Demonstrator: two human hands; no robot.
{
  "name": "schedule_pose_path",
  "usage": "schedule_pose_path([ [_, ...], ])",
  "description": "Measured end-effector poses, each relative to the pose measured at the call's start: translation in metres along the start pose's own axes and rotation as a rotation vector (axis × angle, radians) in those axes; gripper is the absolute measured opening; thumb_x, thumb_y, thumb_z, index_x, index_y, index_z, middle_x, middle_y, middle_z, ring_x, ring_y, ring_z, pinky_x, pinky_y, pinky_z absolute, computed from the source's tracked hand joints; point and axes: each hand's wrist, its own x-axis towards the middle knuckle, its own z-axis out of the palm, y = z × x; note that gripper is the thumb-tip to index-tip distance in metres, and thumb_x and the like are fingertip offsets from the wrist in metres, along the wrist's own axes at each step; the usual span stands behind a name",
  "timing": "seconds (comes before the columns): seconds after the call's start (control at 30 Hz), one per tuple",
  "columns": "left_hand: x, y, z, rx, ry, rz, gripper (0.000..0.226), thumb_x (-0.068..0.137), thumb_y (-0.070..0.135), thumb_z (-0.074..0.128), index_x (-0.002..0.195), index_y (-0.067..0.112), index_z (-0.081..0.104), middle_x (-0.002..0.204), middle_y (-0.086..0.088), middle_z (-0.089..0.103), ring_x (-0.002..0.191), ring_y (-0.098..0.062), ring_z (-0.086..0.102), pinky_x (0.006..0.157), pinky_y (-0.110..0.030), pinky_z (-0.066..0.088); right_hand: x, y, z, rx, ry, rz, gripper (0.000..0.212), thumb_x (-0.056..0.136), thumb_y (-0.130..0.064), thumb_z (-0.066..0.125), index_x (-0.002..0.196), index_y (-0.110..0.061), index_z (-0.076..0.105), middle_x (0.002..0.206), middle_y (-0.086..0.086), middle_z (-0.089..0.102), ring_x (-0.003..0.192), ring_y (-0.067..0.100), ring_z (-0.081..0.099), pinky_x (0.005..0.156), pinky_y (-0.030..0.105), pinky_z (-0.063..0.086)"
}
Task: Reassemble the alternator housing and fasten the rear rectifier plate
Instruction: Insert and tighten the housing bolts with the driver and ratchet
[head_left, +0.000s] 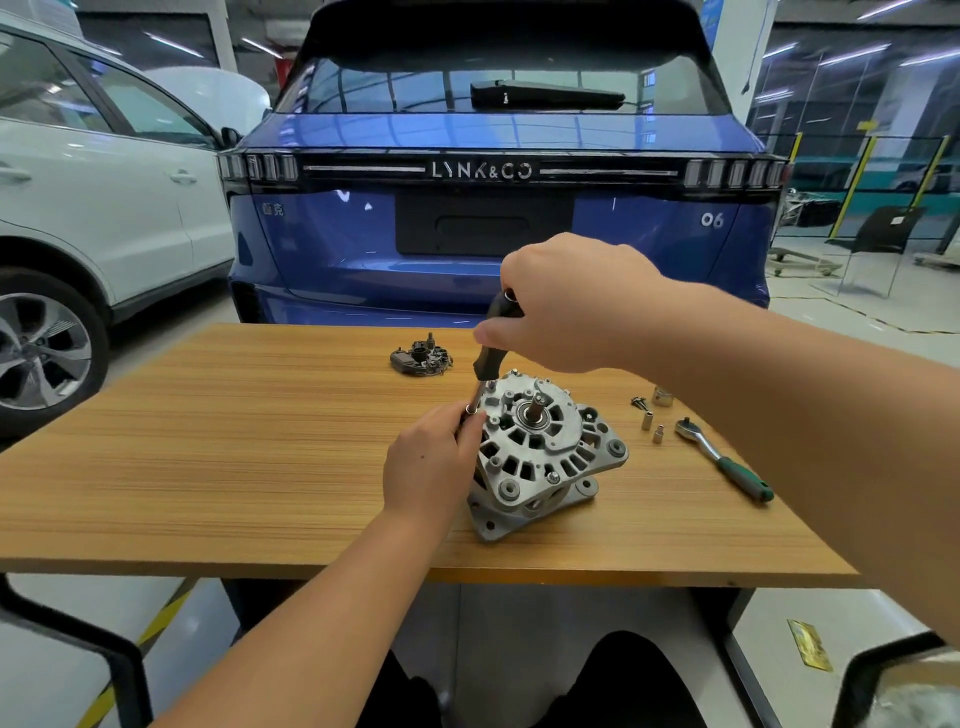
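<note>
From the head camera, a silver alternator housing (540, 452) stands on a wooden table (260, 441). The right hand (566, 301), above it, grips a black-handled driver (493, 338) pointing down at the housing's upper-left edge. The left hand (431, 462) pinches the driver's tip there, apparently on a bolt that the fingers hide. The rectifier plate (421, 356) lies apart, behind; a ratchet (722, 460) lies right.
</note>
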Motion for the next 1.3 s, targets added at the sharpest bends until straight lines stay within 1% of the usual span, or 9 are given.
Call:
schedule_pose_path([
  [0.1, 0.001, 0.000, 0.001, 0.002, -0.008, -0.014, 0.036, 0.102, 0.034, 0.054, 0.067, 0.032, 0.047, 0.062, 0.008, 0.050, 0.059, -0.007, 0.046, 0.050, -0.025, 0.027, 0.001, -0.007, 0.012, 0.010, 0.081, 0.135, 0.058, 0.096, -0.064, 0.043, 0.059, -0.020, 0.046, 0.056, -0.002, 0.048, 0.050, 0.018, 0.047, 0.049, 0.027, 0.028],
  [0.2, 0.001, 0.000, 0.000, -0.007, -0.017, -0.017, 0.036, 0.102, 0.034, 0.053, 0.066, 0.035, 0.047, 0.063, 0.010, 0.051, 0.059, -0.006, 0.047, 0.050, -0.023, 0.025, 0.003, -0.003, 0.014, 0.087, 0.030, 0.221, 0.060, 0.092, -0.068, 0.045, 0.058, -0.019, 0.047, 0.053, -0.003, 0.048, 0.049, 0.018, 0.048, 0.050, 0.026, 0.031],
  [0.3, 0.001, -0.001, -0.001, -0.007, -0.022, 0.004, 0.035, 0.102, 0.034, 0.053, 0.068, 0.038, 0.046, 0.064, 0.011, 0.052, 0.061, -0.005, 0.048, 0.049, -0.020, 0.025, 0.001, 0.006, 0.006, 0.089, -0.066, 0.066, 0.055, 0.086, -0.076, 0.050, 0.077, -0.022, 0.057, 0.064, -0.006, 0.054, 0.055, 0.013, 0.051, 0.047, 0.027, 0.035],
  [0.4, 0.001, -0.002, 0.000, -0.014, -0.009, 0.030, 0.035, 0.102, 0.033, 0.054, 0.068, 0.039, 0.046, 0.064, 0.012, 0.051, 0.060, -0.005, 0.048, 0.050, -0.018, 0.028, -0.002, 0.013, -0.007, 0.084, -0.194, -0.145, 0.039, 0.090, -0.061, 0.060, 0.105, -0.025, 0.060, 0.081, -0.012, 0.054, 0.071, 0.008, 0.052, 0.054, 0.030, 0.043],
  [0.5, 0.000, -0.002, 0.001, -0.013, 0.005, 0.035, 0.029, 0.102, 0.032, 0.055, 0.073, 0.034, 0.051, 0.063, 0.011, 0.050, 0.060, -0.004, 0.048, 0.050, -0.018, 0.030, 0.000, 0.013, -0.011, 0.034, -0.161, -0.206, 0.033, 0.094, -0.054, 0.057, 0.099, -0.023, 0.064, 0.077, -0.012, 0.054, 0.069, 0.008, 0.051, 0.052, 0.030, 0.037],
  [0.73, 0.001, 0.001, 0.000, 0.016, -0.010, -0.007, 0.039, 0.102, 0.035, 0.053, 0.065, 0.037, 0.042, 0.062, 0.009, 0.049, 0.058, -0.006, 0.046, 0.050, -0.023, 0.025, 0.005, 0.000, 0.009, -0.003, -0.025, 0.058, 0.061, 0.093, -0.072, 0.042, 0.064, -0.020, 0.049, 0.058, -0.003, 0.051, 0.051, 0.016, 0.049, 0.047, 0.026, 0.028],
  [0.87, 0.001, 0.000, 0.000, 0.011, -0.010, -0.010, 0.040, 0.102, 0.036, 0.052, 0.064, 0.039, 0.041, 0.062, 0.010, 0.050, 0.059, -0.006, 0.047, 0.050, -0.024, 0.026, 0.005, 0.009, 0.004, 0.032, -0.081, 0.005, 0.056, 0.088, -0.075, 0.051, 0.075, -0.020, 0.054, 0.065, -0.004, 0.054, 0.057, 0.015, 0.052, 0.048, 0.027, 0.032],
  [1.03, 0.001, -0.001, 0.001, -0.009, 0.000, 0.006, 0.042, 0.102, 0.034, 0.054, 0.063, 0.038, 0.041, 0.061, 0.011, 0.049, 0.058, -0.005, 0.047, 0.049, -0.020, 0.024, -0.001, 0.019, -0.009, -0.008, -0.171, -0.275, 0.031, 0.090, -0.051, 0.066, 0.109, -0.027, 0.059, 0.088, -0.010, 0.057, 0.084, 0.020, 0.056, 0.062, 0.035, 0.047],
  [1.3, 0.001, -0.002, 0.002, -0.018, -0.013, -0.017, 0.033, 0.102, 0.034, 0.053, 0.070, 0.028, 0.053, 0.063, 0.007, 0.053, 0.060, -0.009, 0.048, 0.051, -0.029, 0.029, 0.007, 0.015, -0.006, -0.071, -0.083, -0.221, 0.041, 0.091, -0.067, 0.053, 0.091, -0.026, 0.052, 0.075, -0.011, 0.050, 0.064, 0.010, 0.047, 0.050, 0.028, 0.029],
])
